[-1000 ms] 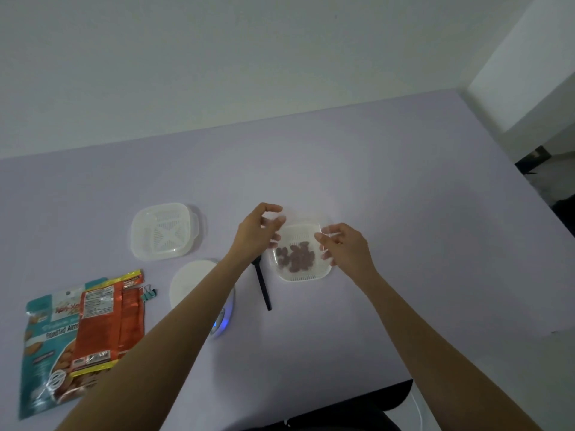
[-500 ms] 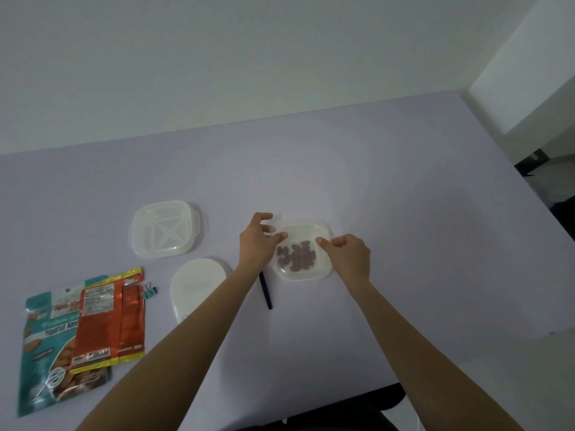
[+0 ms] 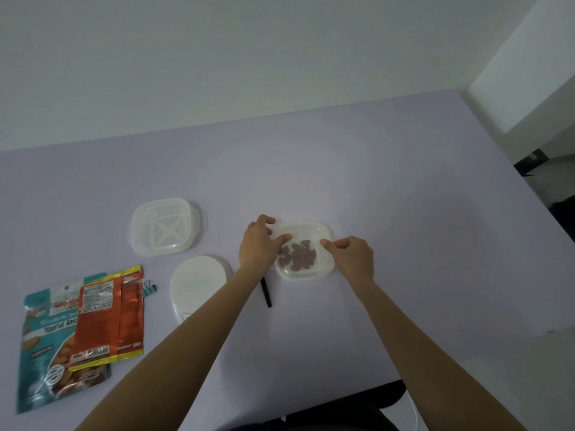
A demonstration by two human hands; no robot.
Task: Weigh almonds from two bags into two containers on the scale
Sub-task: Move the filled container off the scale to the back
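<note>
A translucent white container [image 3: 311, 234] with brown almonds [image 3: 297, 256] in it rests on the lilac table [image 3: 404, 213], a clear lid laid over it. My left hand [image 3: 256, 245] presses its left edge and my right hand [image 3: 350, 255] presses its right edge. A second, closed white container [image 3: 165, 226] stands to the left. The white oval scale [image 3: 197, 284] lies in front of that one, partly under my left forearm. An orange almond bag [image 3: 109, 315] lies on top of a teal almond bag [image 3: 40, 362] at the far left.
A black stick-like tool [image 3: 267, 292] lies on the table between the scale and the almond container. A teal binder clip [image 3: 148, 289] sits by the top of the orange bag. The table's front edge is close to me; a wall runs behind the table.
The clear lid that both hands held tilted over the almond container has come down flat onto it. Both hands dropped to the container's edges.
</note>
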